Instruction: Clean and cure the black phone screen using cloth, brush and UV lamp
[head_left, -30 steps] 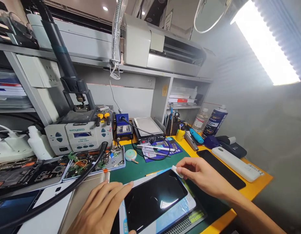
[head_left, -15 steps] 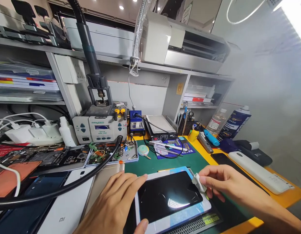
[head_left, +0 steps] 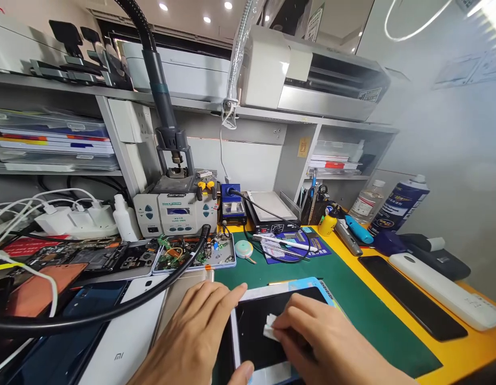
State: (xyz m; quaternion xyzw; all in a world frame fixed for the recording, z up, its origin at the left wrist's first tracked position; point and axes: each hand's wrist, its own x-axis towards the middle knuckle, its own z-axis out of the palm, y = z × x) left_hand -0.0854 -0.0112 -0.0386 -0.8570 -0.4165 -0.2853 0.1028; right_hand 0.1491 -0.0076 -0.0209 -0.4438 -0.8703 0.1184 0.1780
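My left hand [head_left: 197, 329] lies at the left edge of a black phone screen [head_left: 253, 342]. Its fingers are extended and its thumb is spread, with index finger and thumb touching near the edge. Under the screen is a flat blue-and-white board [head_left: 312, 283]. Over the screen, my right hand [head_left: 315, 334] pinches a folded white wipe [head_left: 269, 327] that appears to touch the glass. That hand covers the screen's right part.
Phones, including a white one [head_left: 119, 342], lie at left beneath a thick black hose [head_left: 151, 305]. Behind are a parts tray [head_left: 227, 251], a hot-air station [head_left: 177, 214] and tools on the green mat [head_left: 376, 315]. A dark phone [head_left: 412, 299] lies at right.
My right hand has moved left with the wipe, from the screen's right edge to its middle. The left hand stays at the left edge. The camera view has shifted slightly.
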